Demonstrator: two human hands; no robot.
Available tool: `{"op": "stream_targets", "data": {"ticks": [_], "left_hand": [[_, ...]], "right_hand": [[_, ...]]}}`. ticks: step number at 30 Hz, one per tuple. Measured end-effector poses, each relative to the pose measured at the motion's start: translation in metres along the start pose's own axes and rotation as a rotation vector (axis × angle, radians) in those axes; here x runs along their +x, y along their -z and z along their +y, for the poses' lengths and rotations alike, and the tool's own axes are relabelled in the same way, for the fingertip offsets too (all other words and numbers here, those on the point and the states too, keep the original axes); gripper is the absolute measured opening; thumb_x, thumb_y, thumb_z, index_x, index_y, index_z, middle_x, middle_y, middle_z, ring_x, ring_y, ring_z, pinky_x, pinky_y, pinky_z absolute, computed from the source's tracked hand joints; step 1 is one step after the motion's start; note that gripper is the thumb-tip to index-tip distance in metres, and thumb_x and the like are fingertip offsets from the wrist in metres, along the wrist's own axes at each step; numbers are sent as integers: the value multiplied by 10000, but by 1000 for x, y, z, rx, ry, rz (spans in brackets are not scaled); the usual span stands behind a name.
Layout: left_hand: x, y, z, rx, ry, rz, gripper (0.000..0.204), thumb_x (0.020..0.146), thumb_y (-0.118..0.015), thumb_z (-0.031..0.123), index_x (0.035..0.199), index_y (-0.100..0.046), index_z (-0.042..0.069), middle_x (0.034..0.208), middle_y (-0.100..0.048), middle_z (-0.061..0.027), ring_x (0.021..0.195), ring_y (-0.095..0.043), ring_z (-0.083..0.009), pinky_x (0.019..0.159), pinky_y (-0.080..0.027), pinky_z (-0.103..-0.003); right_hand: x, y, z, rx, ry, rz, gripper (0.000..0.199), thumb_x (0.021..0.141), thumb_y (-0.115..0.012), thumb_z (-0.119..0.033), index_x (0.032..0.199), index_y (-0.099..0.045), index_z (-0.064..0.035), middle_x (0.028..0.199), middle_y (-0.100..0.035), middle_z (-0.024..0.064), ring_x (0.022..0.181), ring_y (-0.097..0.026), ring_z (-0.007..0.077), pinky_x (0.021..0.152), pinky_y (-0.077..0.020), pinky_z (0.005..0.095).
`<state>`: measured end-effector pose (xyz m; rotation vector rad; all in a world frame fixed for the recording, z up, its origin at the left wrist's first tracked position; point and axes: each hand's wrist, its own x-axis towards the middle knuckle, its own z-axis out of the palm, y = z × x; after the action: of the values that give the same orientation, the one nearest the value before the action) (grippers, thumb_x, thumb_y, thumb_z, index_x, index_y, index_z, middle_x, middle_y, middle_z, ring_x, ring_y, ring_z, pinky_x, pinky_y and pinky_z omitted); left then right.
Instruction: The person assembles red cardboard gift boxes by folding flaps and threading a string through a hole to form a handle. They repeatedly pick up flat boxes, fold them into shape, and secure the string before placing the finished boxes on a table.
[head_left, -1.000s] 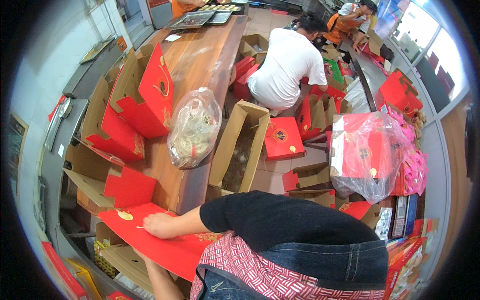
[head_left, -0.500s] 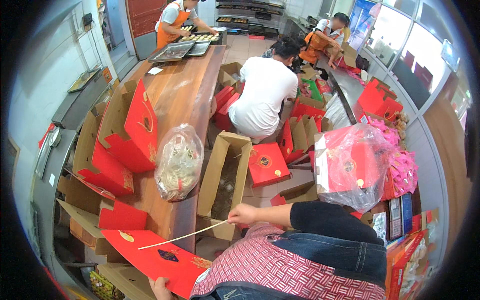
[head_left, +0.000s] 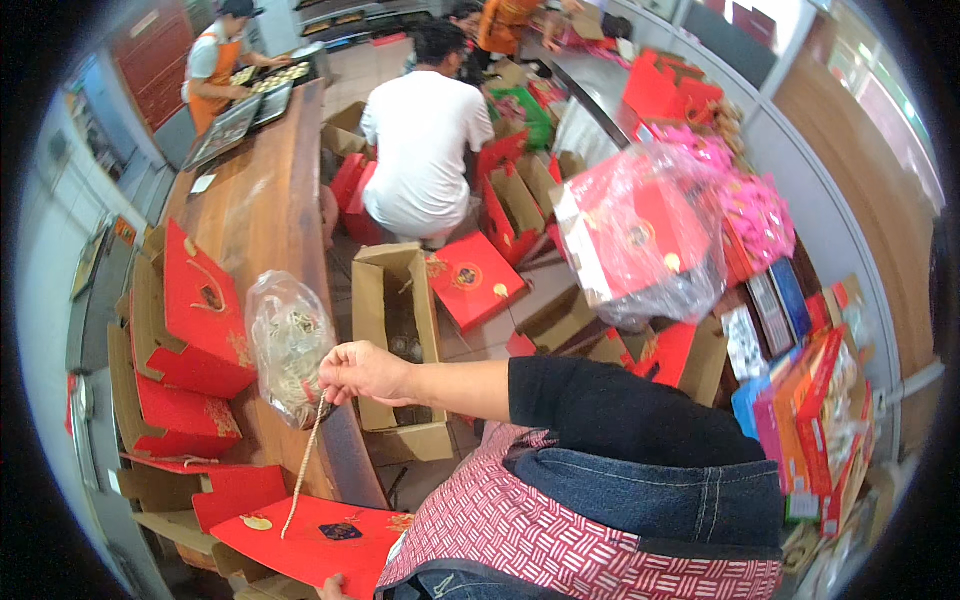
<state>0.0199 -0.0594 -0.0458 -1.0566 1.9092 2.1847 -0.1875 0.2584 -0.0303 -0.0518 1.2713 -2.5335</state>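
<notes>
My right hand [head_left: 365, 373] pinches the upper end of a thin pale rope handle [head_left: 303, 468], above the table edge. The rope hangs down to a red gift box panel [head_left: 310, 540] with gold and dark printed decoration, its lower end at the panel face. At the bottom edge my left hand [head_left: 332, 588] grips the near edge of that panel; only part of its fingers shows. Close beyond my right hand, a clear plastic bag [head_left: 290, 350] of coiled pale cords lies on the wooden table [head_left: 255, 205].
Standing red boxes [head_left: 205, 310] line the table's left side. An open cardboard box [head_left: 395, 300] and a flat red box [head_left: 475, 280] are beyond my arm. A person in a white shirt [head_left: 425, 150] crouches ahead; a plastic-wrapped red stack [head_left: 640, 235] is at right.
My right hand has moved left and up with the rope end, so the rope now stands steeply above the panel. My left hand stays on the panel; the whole view has swung.
</notes>
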Motion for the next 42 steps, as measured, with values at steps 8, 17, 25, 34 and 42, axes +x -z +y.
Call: {"op": "stream_targets", "data": {"ticks": [8, 17, 25, 34, 42], "left_hand": [[15, -19, 13, 137, -65, 15, 376, 726, -536, 83, 1092, -484, 13, 1061, -518, -163, 934, -529, -292, 761, -479, -413], [30, -63, 27, 249, -57, 190, 475, 768, -566, 177, 1169, -400, -16, 1144, -467, -181, 1007, -494, -288, 841, -427, -387], [40, -58, 83, 1293, -554, 725, 610, 828, -566, 234, 1289, -288, -52, 1308, -331, -232, 1187, -371, -320, 997, -303, -380], [37, -296, 161, 728, -1005, 129, 494, 878, -479, 130, 1312, -294, -16, 1343, -343, -154, 1225, -357, -268, 1017, -284, -371], [71, -537, 159, 504, -950, -529, 436, 847, -424, 7, 1275, -348, -11, 1284, -401, -143, 1182, -398, -229, 975, -312, -324]], "right_hand": [[-58, 63, 46, 47, -229, 86, 92, 838, -508, 0, 915, -518, 50, 791, -583, 123, 667, -608, 177, 572, -520, 267], [-41, 91, 25, -489, -205, -286, 221, 821, -542, -104, 1002, -478, 6, 807, -575, 119, 638, -604, 184, 503, -502, 299], [-131, 393, -83, -380, -181, 641, 340, 791, -541, -51, 1118, -476, 14, 918, -605, 158, 743, -629, 259, 648, -516, 366], [-381, 465, -163, -372, -119, 1634, 121, 801, -538, -136, 869, -549, -36, 725, -565, 63, 526, -536, 158, 448, -441, 262], [-371, 574, -296, -789, 390, 1574, 132, 802, -590, -159, 788, -611, -29, 716, -592, 19, 606, -543, 113, 559, -441, 236]]}}
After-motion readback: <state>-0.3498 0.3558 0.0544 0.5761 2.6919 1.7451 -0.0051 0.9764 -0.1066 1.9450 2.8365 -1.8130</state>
